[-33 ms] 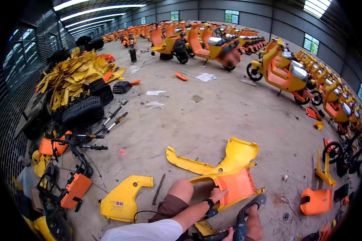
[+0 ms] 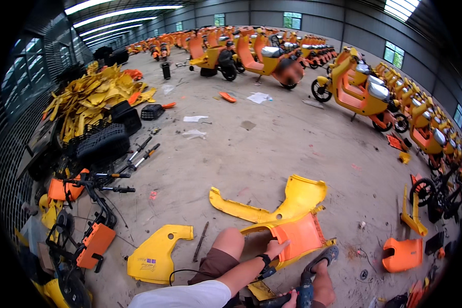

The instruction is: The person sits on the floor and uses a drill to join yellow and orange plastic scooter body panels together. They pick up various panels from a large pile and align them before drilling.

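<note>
The head view has turned very slightly rightward; scooters, the yellow pile and 2 white papers now sit slightly further left; left hand and orange panel likewise.

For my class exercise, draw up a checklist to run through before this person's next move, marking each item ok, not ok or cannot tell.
1. Left hand on the orange-and-yellow panel: ok, it rests on the orange face near one edge.
2. Right hand on the power tool: ok, it holds the tool low beside the leg.
3. Tool tip clear of skin and shoe: cannot tell, the tip does not show clearly.
4. Shoe well away from the panel: not ok, it is right by a corner.
5. Holed yellow panel apart from the work: ok, it lies beyond the left knee.
</note>
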`<action>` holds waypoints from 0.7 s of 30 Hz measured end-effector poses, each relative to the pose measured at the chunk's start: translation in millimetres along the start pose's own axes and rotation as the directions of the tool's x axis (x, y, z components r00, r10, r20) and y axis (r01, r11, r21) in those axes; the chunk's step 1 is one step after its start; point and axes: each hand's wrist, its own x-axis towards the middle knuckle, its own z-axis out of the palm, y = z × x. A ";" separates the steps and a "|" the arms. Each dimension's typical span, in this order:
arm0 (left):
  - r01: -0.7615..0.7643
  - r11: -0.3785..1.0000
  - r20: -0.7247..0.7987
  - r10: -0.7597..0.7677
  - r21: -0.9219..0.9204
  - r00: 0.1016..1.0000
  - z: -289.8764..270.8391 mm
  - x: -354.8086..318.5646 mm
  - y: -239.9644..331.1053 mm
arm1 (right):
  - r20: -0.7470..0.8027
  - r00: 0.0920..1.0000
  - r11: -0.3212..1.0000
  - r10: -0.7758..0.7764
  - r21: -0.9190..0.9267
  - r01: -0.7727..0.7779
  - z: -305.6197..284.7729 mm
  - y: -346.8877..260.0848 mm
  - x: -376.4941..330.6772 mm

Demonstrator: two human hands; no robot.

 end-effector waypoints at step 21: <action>0.126 0.906 0.318 0.010 -0.405 0.948 34.9 -24.3 -30.2 | -0.034 0.999 0.972 -0.025 0.234 0.033 6.9 -1.8 11.2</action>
